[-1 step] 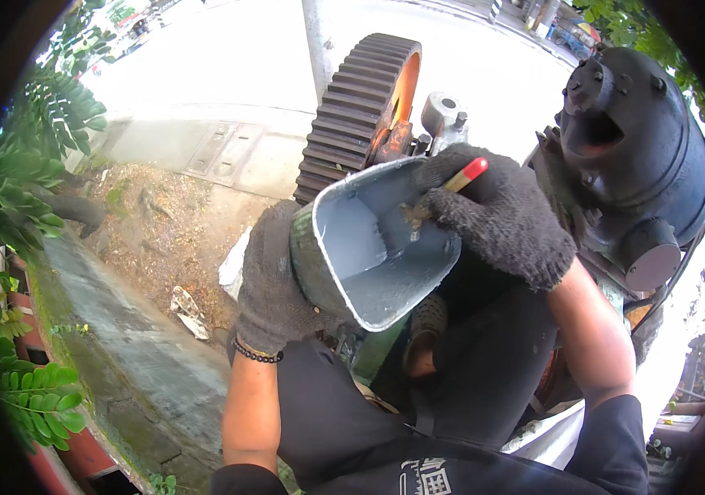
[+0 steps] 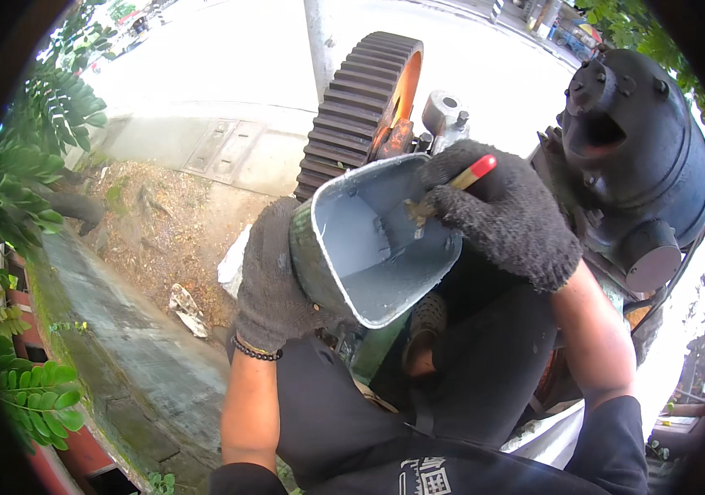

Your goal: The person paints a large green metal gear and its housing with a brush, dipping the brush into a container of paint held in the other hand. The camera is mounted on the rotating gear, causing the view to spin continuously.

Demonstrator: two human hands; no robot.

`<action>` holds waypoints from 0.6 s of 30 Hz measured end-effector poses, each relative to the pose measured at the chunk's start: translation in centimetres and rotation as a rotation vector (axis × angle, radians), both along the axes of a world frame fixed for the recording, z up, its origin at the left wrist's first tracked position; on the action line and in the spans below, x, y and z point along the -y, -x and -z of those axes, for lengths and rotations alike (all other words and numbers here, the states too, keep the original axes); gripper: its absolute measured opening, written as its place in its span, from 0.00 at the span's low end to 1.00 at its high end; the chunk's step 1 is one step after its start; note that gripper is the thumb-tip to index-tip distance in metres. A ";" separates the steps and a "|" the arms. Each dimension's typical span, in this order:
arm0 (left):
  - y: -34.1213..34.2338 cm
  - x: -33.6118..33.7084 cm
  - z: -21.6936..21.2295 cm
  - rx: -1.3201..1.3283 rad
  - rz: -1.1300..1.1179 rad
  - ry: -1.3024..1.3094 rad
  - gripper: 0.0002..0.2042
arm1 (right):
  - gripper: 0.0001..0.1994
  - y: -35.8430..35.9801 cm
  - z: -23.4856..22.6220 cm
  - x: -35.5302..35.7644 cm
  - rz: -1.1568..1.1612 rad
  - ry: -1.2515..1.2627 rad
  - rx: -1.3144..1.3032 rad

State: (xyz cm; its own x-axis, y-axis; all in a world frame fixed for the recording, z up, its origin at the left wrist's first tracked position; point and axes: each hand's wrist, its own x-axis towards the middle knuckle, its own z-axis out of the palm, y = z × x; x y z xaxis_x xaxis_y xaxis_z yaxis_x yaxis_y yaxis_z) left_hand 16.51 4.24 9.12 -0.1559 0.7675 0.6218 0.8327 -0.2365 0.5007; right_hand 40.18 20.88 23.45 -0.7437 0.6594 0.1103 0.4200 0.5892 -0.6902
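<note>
My left hand, in a dark knitted glove, grips a cut-open plastic container by its left side. The container is tilted with its mouth toward me, and grey paint coats its inside. In the same kind of glove, my right hand is closed round a paintbrush with a red-tipped wooden handle. The brush's paint-caked lower part reaches over the opening; whether its bristles touch the paint, I cannot tell. Part of the handle is hidden by my fingers.
Beyond the container stands a large dark gear wheel with an orange inner side. A bulky black motor-like machine is at the right. Leafy plants and a low concrete wall line the left, beside bare soil.
My right hand and the brush have shifted slightly to the right; the handle's red tip sits a little further right and higher. The container stays almost where it was.
</note>
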 end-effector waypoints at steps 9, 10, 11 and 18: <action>1.8 -1.0 0.7 -0.080 -0.060 -0.009 0.65 | 0.13 -1.2 -3.6 -0.5 0.004 0.073 -0.112; 1.7 -0.9 0.7 -0.051 -0.055 0.018 0.64 | 0.14 -1.0 -4.7 -0.2 0.027 -0.028 -0.010; 1.7 -0.8 0.7 -0.021 -0.050 0.046 0.64 | 0.14 -1.3 -4.6 -0.2 -0.026 -0.236 0.031; 2.4 -0.5 1.4 -0.072 -0.099 -0.074 0.66 | 0.12 -2.9 -5.1 0.6 -0.203 -0.320 -0.123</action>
State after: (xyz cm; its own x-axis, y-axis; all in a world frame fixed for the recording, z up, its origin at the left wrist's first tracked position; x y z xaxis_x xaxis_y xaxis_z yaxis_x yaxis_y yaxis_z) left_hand 14.07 4.75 7.74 -0.1812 0.7021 0.6886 0.8871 -0.1855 0.4226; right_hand 43.05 20.25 28.59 -0.8239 0.4178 0.3830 0.1981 0.8454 -0.4960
